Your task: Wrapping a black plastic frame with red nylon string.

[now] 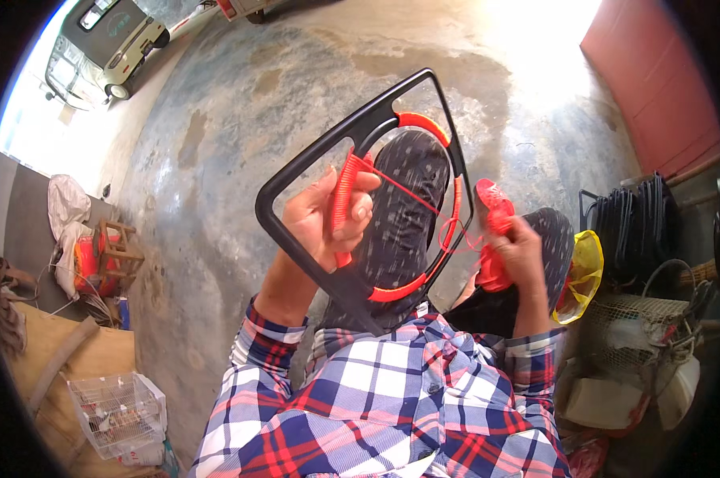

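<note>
My left hand (316, 219) is closed round the near left side of a ring set inside a black frame (346, 130) with rounded corners. Under its fingers that side of the ring is wound with tight turns of red cord (343, 195). Separate red-wrapped stretches (425, 123) show elsewhere on the ring. A single strand runs from the winding across the ring's opening to the right, with loose loops beside the frame. My right hand (523, 253) is closed on a bunched hank of red cord (495, 275). The frame is held tilted above my dark-trousered knee (411, 207).
A yellow bag (588, 275) stands by my right leg. Beyond it are a stack of black frames (635, 211) and a wire mesh basket (627, 323). On the left are a small wooden stool (119, 251) and a white wire crate (119, 410). A three-wheeled vehicle (109, 40) is parked far left.
</note>
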`<state>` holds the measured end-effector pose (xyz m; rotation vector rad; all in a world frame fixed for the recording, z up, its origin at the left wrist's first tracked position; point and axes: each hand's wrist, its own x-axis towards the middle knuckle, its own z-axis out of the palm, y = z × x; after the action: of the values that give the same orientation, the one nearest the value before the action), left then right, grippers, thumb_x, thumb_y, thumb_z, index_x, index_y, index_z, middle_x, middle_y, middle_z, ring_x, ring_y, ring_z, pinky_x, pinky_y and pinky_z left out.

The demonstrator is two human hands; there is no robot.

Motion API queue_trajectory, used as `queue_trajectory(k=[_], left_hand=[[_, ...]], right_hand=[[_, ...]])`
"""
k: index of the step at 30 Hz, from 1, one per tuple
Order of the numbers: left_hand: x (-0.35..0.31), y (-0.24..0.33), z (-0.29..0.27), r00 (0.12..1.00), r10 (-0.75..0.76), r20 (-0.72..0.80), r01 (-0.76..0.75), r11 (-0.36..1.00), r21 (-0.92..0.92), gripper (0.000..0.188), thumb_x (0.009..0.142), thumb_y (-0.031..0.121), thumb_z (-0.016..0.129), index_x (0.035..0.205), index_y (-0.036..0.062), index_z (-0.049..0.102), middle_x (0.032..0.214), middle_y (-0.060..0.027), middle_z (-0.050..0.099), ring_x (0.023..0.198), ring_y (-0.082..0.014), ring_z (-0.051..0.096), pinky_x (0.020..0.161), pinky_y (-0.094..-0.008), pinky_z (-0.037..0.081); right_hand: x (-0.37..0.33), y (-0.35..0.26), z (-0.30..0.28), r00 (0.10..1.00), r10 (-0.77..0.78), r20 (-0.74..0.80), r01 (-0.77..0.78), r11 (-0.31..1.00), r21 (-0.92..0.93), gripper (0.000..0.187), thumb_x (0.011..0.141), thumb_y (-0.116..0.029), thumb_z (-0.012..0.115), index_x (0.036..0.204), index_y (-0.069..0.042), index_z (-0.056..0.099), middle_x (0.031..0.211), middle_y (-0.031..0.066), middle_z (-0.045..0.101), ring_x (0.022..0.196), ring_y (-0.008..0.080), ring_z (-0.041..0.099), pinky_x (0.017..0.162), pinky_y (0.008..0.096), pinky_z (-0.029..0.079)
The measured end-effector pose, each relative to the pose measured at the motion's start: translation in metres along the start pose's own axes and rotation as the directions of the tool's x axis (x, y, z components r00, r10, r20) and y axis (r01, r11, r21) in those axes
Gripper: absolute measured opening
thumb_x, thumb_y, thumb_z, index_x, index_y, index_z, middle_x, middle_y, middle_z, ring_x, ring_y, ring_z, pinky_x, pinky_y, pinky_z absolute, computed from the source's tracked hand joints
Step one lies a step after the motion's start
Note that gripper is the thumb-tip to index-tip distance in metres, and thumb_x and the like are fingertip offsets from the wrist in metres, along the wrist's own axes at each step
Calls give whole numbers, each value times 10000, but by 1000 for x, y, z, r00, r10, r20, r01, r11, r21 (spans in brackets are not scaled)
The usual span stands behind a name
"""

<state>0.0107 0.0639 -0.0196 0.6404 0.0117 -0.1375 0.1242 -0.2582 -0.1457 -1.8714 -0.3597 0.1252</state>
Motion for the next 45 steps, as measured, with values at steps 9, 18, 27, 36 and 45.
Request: queue_trajectory(k=[9,18,27,36,45], left_hand=[[5,-14,41,981,185,-57,-169,963,211,427,980,205,486,1350,-2,434,1154,-187,579,583,-93,468,410,-209,373],[13,-34,91,871,-294,394,408,880,-243,461,979,344,460,1286,1,482,1005,-181,606,685,-235,604,499,-287,457],[7,-46,78,985,-172,14,172,983,-67,541,819,274,614,1250,-19,470,786,-117,565,448,-149,435,365,-256,316],[14,-32,84,973,-30,-229,66,987,148,373,893,235,518,1202,28,523,863,-84,606,503,-114,474,371,-226,317],[18,-22,68,993,-57,-108,67,994,90,344,894,167,533,1222,64,535,860,-75,562,548,-113,473,414,-198,295]], right_hand=[[0,-75,38,994,-75,83,62,988,140,407,782,-173,760,1080,-14,532,790,87,663,689,149,641,635,284,503],[49,-172,48,891,-329,312,-164,408,898,149,887,-132,645,974,-12,641,905,60,633,816,139,605,745,279,509],[44,-153,41,944,-283,169,65,662,747,275,840,-175,680,1051,-1,645,1102,78,609,1029,168,565,889,293,449],[5,-179,50,929,-366,-63,351,811,468,523,689,-118,804,1144,-15,566,925,-5,598,880,107,584,809,300,457],[4,-179,28,860,-409,-304,500,562,659,356,845,-141,672,1139,5,534,1091,196,615,982,226,622,856,337,498]])
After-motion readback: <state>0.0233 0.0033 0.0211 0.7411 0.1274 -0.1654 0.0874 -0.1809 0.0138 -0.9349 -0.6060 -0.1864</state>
